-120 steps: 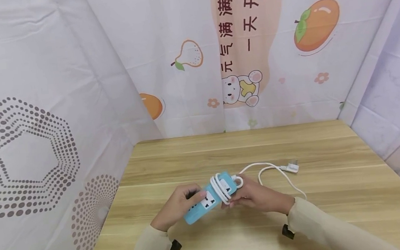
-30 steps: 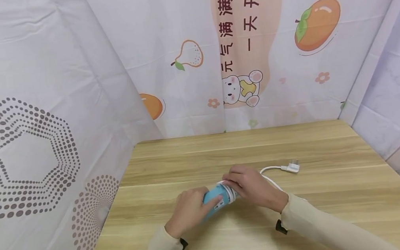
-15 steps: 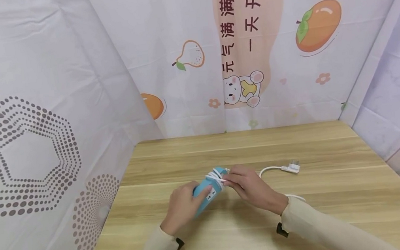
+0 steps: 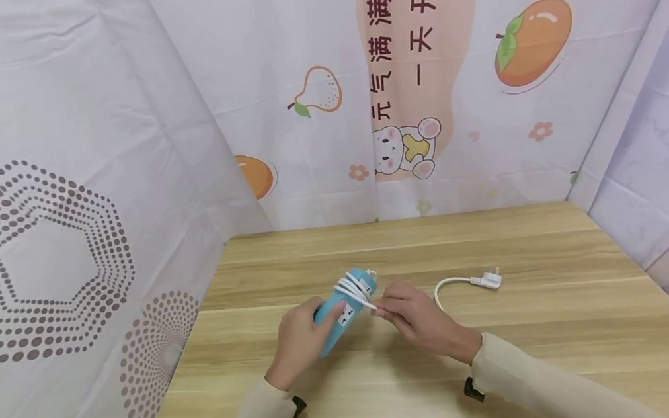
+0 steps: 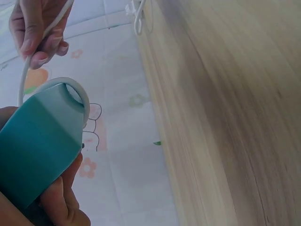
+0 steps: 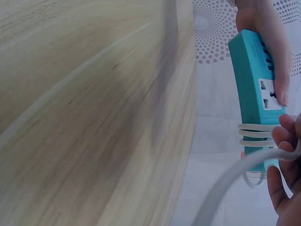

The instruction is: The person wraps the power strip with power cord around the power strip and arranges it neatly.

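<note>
My left hand (image 4: 299, 340) grips a blue power strip (image 4: 335, 343) round its middle, thumb across the socket face. Turns of white cord (image 4: 350, 289) circle the strip's far end, as the right wrist view also shows on the power strip (image 6: 254, 89). My right hand (image 4: 421, 317) pinches the white cord just right of the strip and draws a stretch of it taut. Seen from the left wrist, the right hand (image 5: 40, 30) has the cord running between thumb and fingers. The cord's loose end lies on the table with its plug (image 4: 489, 280).
The wooden table (image 4: 280, 267) carries the plug and a curve of cord to the right of the hands. Printed curtains (image 4: 273, 55) hang along its back and at both sides.
Over the last second the strip has tilted more upright and shifted slightly left and away. My right hand keeps hold of the cord, now drawn clear of the strip. The plug lies still.
</note>
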Tool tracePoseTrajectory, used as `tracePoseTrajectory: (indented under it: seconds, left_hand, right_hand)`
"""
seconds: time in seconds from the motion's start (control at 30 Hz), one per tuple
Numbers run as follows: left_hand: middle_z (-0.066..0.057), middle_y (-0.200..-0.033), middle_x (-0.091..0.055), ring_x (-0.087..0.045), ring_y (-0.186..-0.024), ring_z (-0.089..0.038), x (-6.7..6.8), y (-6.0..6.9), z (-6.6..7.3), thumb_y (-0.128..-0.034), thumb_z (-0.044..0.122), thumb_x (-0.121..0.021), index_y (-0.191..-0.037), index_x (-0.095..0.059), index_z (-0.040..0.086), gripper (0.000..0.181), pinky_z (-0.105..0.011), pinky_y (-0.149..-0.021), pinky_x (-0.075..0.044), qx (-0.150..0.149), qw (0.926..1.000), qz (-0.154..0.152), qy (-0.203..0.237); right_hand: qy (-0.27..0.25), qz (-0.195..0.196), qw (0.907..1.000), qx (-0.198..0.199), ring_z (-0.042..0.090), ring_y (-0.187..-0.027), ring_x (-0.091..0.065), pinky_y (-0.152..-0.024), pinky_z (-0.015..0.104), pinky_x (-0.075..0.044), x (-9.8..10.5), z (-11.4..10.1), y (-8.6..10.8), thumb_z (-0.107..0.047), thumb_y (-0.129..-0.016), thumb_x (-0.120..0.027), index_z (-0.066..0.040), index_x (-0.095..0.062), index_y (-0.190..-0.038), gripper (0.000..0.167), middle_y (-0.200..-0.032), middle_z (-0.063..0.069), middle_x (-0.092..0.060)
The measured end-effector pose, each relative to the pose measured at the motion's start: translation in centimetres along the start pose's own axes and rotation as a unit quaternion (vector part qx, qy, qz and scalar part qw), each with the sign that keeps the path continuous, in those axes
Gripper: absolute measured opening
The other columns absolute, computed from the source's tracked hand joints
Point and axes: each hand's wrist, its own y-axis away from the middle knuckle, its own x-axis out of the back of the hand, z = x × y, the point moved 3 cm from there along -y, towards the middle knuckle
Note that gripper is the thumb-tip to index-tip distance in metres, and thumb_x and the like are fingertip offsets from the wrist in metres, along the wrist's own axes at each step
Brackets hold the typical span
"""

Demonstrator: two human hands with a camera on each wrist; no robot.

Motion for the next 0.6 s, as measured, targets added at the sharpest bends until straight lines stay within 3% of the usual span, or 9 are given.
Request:
tracePoseTrajectory:
  seconds: [0.3, 0.6]
  left_hand:
    - [0.003, -0.073, -0.066, -0.057, -0.057, -0.009, 0.41, -0.28, -0.2, -0.099, 0.056, -0.062, -0.092, -0.074, 0.012, 0.047, -0.027, -0.052, -0.048, 0.033, 0.997, 0.012, 0.069]
    - [-0.001, -0.077, -0.068, -0.059, -0.061, -0.013, 0.29, -0.31, -0.26, -0.0988, 0.052, -0.065, -0.095, -0.075, 0.009, 0.045, -0.028, -0.055, -0.049, 0.037, 0.994, 0.008, 0.103]
  right_hand:
    - [0.015, -0.015, 0.9995, 0.024, 0.008, -0.075, -0.045, -0.068, 0.024, -0.04, -0.33, 0.11, 0.3, -0.008, -0.092, -0.075, -0.012, -0.078, -0.097, 0.007, -0.084, -0.011, -0.064]
    - [0.022, -0.025, 0.9988, 0.035, 0.009, -0.075, -0.044, -0.069, 0.023, -0.038, -0.53, 0.34, 0.67, -0.008, -0.093, -0.075, -0.014, -0.077, -0.1, 0.01, -0.087, -0.011, -0.067]
